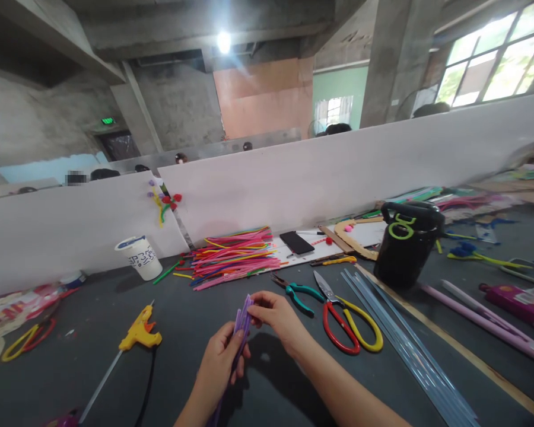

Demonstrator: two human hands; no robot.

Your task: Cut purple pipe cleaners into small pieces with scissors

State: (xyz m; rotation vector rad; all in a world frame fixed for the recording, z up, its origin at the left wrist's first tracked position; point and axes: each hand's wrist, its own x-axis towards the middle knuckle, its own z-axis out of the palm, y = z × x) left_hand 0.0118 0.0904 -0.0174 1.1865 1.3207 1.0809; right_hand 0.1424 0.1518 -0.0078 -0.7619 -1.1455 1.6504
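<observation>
My left hand [220, 359] is closed around a bundle of purple pipe cleaners [242, 323], held upright over the dark table [115, 308]. My right hand [276, 311] pinches the top of the same bundle with thumb and fingers. A heap of multicoloured pipe cleaners [234, 258] lies further back. Green-handled pliers [298, 292] and scissors [345, 320] with a red and a yellow handle lie just right of my right hand.
A yellow glue gun [137, 335] lies at left, a white paper cup [140, 256] behind it. A black jug [404, 243], clear glue sticks [404, 350], a phone [296, 242] and pink rods [485, 320] sit at right. A white partition [315, 172] closes the back; other people's heads show behind it.
</observation>
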